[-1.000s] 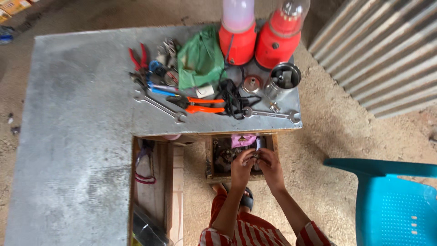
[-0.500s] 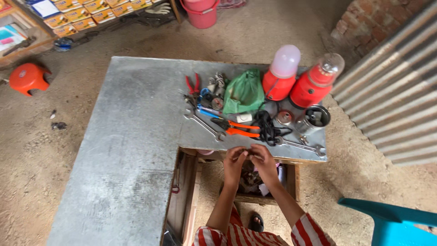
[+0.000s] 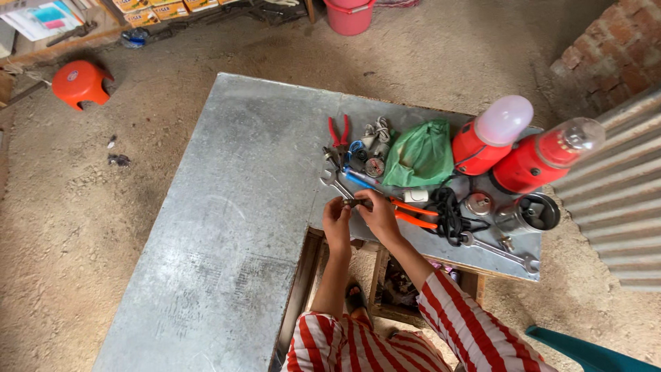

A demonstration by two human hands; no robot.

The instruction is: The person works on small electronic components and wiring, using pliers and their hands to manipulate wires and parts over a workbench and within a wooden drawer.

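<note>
Grey sheet metal covers the table (image 3: 227, 207), bare on its left half, tools crowding the right edge. Both hands, left (image 3: 337, 219) and right (image 3: 377, 212), pinch a small dark part (image 3: 354, 202), too tiny to identify, just over the table's near edge.

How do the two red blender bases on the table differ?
The left blender base carries a frosted, pinkish-white jar; the right blender base carries a clear jar. The left one stands further back, the right one nearer the corrugated sheet. Both are red and appear tilted the same way in the head view.
</note>
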